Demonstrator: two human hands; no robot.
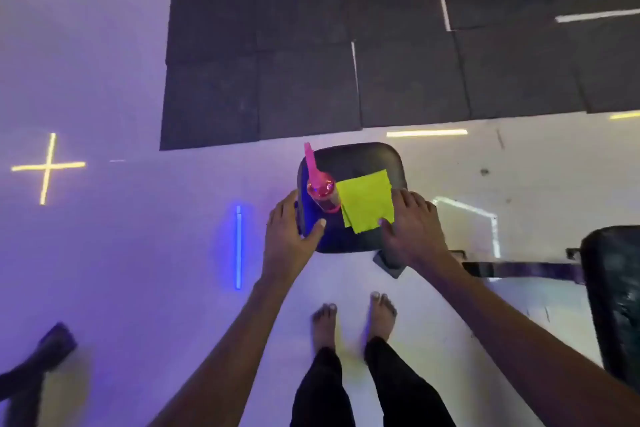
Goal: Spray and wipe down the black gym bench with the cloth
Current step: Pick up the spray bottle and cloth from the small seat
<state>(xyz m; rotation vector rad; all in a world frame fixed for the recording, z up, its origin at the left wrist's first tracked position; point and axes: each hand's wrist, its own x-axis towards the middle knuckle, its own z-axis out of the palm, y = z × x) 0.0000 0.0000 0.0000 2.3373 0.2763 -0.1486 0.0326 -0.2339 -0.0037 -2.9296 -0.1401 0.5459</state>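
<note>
**Both hands on the bench pad, bottle and cloth waiting on top**

At the left, the person's left hand (289,224) grips the left edge of the black gym bench (360,158): the fingers wrap down over the side and the thumb lies across the top surface. The hold looks meant to steady or shift the pad rather than clean it, since the hand carries no tool.

Just right of that thumb stands the spray bottle (321,188), upright on the pad, its pink trigger head pointing away from the person. The body is translucent plastic, red-pink and glossy. It seems parked there for easy reach before spraying.

Touching the bottle's right side lies the cloth (367,200), a flat, folded square of bright yellow-green fabric, matte and thin, its corners crisp. It appears unused so far.

The pad itself is a rounded rectangle of smooth black upholstery with a faint sheen, catching the violet light near its front.

At the right, the right hand (414,227) rests on the pad's right edge with its fingers spread and fairly straight, the thumb touching the cloth's near corner. It grasps nothing; it probably braces the bench.

Judging by this layout, spraying and wiping have not begun.
</note>
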